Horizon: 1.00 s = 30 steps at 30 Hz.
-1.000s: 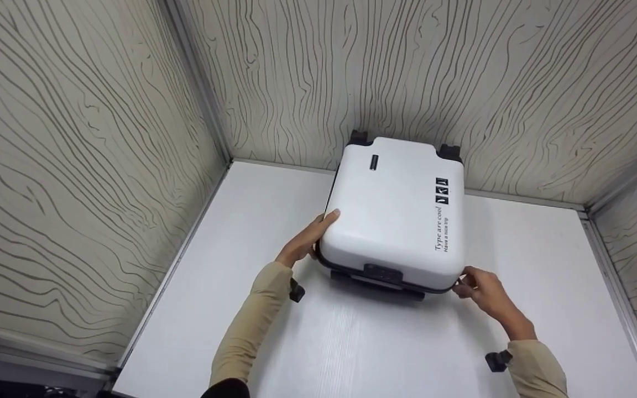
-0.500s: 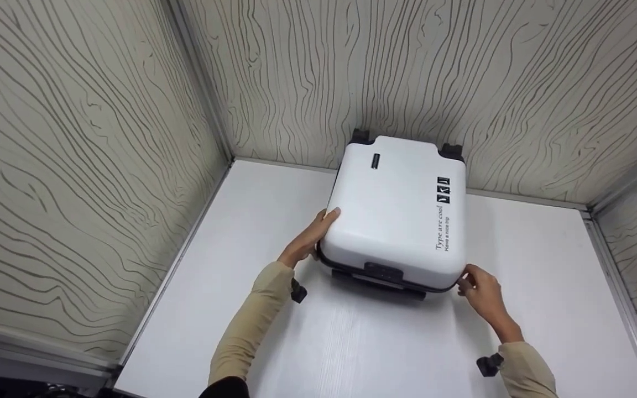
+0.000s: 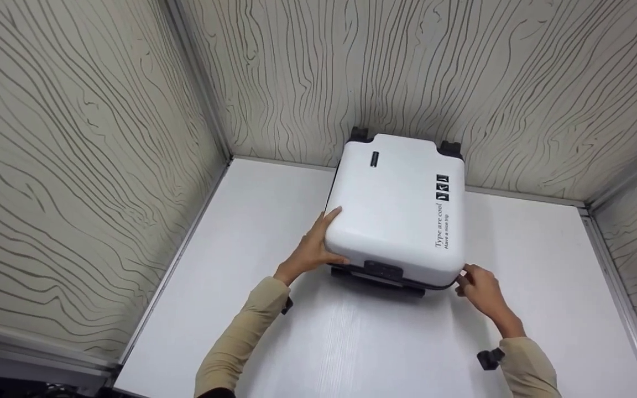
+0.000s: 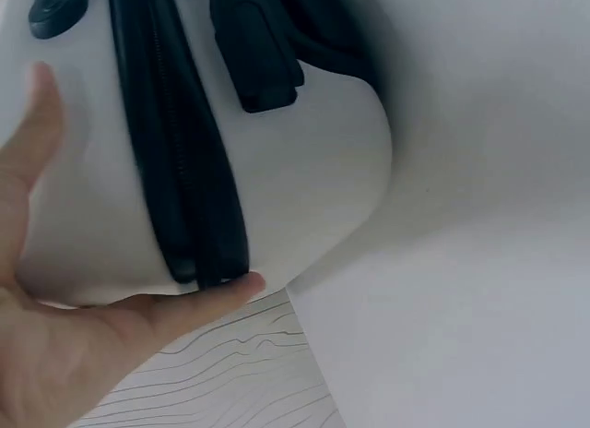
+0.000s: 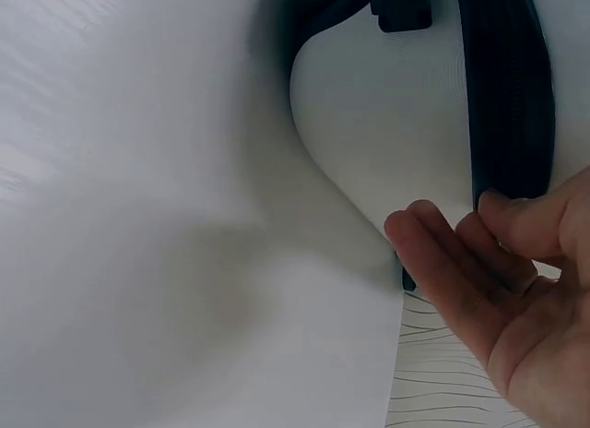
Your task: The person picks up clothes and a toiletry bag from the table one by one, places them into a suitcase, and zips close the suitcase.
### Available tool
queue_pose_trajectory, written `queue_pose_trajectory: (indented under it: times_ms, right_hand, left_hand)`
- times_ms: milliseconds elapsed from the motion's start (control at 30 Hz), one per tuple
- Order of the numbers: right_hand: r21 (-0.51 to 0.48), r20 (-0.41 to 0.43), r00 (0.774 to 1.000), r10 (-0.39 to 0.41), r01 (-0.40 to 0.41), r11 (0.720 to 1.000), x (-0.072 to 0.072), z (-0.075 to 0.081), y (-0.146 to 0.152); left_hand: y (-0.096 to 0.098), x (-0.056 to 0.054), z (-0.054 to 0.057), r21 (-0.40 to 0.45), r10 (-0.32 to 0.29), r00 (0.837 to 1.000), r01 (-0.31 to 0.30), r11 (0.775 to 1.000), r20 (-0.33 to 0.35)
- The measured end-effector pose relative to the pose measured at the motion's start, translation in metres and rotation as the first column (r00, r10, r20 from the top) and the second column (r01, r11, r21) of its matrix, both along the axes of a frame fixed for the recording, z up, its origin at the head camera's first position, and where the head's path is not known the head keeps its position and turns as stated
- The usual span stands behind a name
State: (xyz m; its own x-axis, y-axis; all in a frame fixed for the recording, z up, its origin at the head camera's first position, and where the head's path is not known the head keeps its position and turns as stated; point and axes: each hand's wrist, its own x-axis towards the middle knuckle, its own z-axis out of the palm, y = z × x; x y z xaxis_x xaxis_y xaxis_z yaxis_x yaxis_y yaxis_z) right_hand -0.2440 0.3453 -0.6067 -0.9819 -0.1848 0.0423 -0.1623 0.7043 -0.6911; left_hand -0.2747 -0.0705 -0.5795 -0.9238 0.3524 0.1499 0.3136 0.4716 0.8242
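Note:
A white hard-shell suitcase point(image 3: 396, 204) with black trim and printed lettering lies on the white table, wheels toward the back wall. My left hand point(image 3: 313, 246) is spread around its near left corner, one finger on the top face and the thumb along the end. In the left wrist view straight fingers lie along the side, one tip at the black zipper band point(image 4: 180, 151). My right hand point(image 3: 481, 287) is at the near right corner. Its thumb and bent fingers pinch at the zipper band point(image 5: 512, 105) there, hiding most of the zipper pull.
Wood-grain panels stand behind the suitcase point(image 3: 296, 72) and at both sides. Black wheels point(image 3: 450, 149) sit close to the back panel. White table surface point(image 3: 340, 342) extends in front, bounded by metal edging. A black camera mount point(image 3: 490, 359) hangs at the right wrist.
My left hand has shifted round the corner, its thumb now along the near end rather than on the top face. My right hand stays at its corner, its wrist slightly further left. The suitcase barely moves.

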Motion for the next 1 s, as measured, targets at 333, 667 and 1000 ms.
queue_pose_trajectory:
  times_ms: [333, 667, 1000]
  right_hand:
    - [0.065, -0.051, 0.997, 0.050, -0.047, 0.997, -0.002, 0.006, 0.004]
    - [0.124, -0.209, 0.977, 0.037, -0.010, 0.992, 0.002, 0.006, 0.002]
    - [0.108, -0.052, 0.997, 0.052, -0.046, 0.993, 0.002, 0.005, -0.001]
  left_hand:
    - [-0.005, -0.001, -0.005, -0.049, 0.043, 0.998, -0.045, 0.998, -0.036]
    - [0.003, 0.007, -0.005, -0.091, 0.103, 0.994, -0.106, 0.990, -0.041]
    - [0.021, 0.027, -0.041, -0.089, 0.134, 0.954, -0.163, 0.983, -0.269]
